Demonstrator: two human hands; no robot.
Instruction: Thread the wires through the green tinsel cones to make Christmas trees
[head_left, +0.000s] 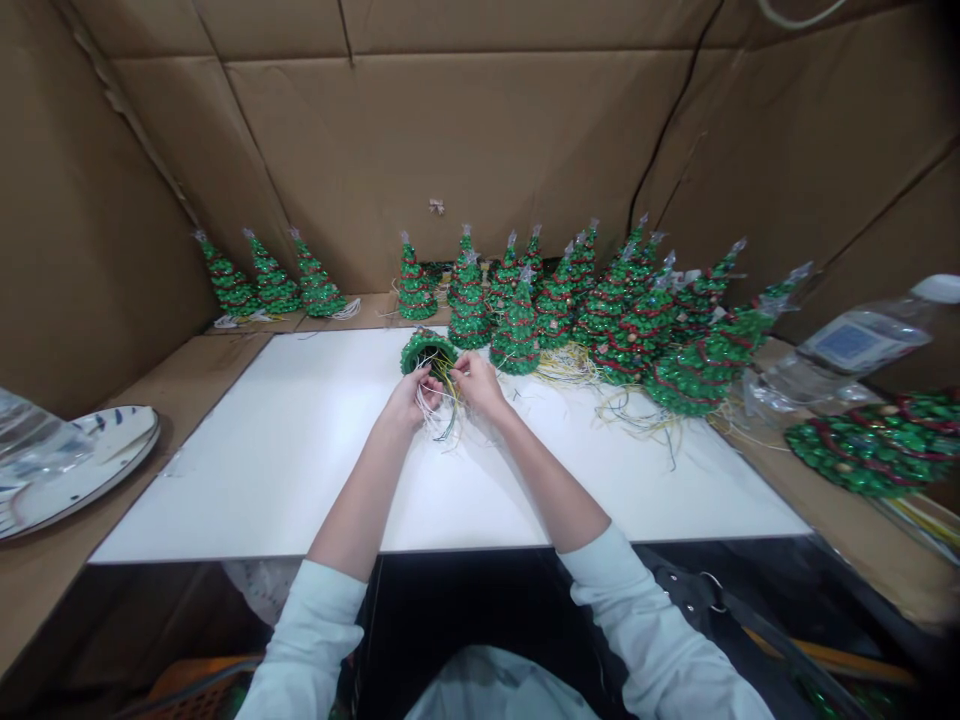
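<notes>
Hands close together, almost touching: the left hand (409, 400) and the right hand (478, 385) pinch strands of thin wire (442, 400) at the hollow base of a green beaded Christmas-tree cone (427, 352). That cone lies tipped on its side at the far edge of a white board (225, 480), and the exact grip is too small to make out. Just beyond crowds a row of similar trees (517, 330), nearly all upright, with red garland and wire tails spread across the board. Three more stand apart to the left, and another tree (877, 445) lies on its side on the counter (172, 390) at the right. About twenty look fully beaded; no bare cone shows. A blue-and-white plate (97, 465) at the left has clear plastic lying on it, a plastic bottle (862, 335) lies at the right, and the rim of an orange crate (195, 690) shows below the counter.
</notes>
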